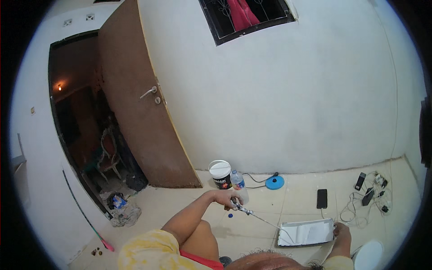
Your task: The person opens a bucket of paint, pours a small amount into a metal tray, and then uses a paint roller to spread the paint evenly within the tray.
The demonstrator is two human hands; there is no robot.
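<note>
My left hand [227, 199] is closed round the paint-spattered handle of what looks like a paint roller [245, 210]. Its long thin rod slants down to the right into a paint tray [282, 243] on the floor. The tray is coated white inside, and I cannot make out a roller head against that white. At the tray's right end, my right hand [342, 231] grips the rim with its fingers curled, some of them hidden. Just beyond my left hand stand a clear plastic bottle [239, 185] and a white-lidded bucket [220, 171] with a dark label.
A blue bottle cap [230, 215] lies near my left hand. By the wall sits a blue round base [274, 182] with a cord. A phone [322, 198] and tangled cables [360, 209] lie beyond the tray. A white round lid [368, 255] is at lower right; a brown door [135, 90] stands ajar.
</note>
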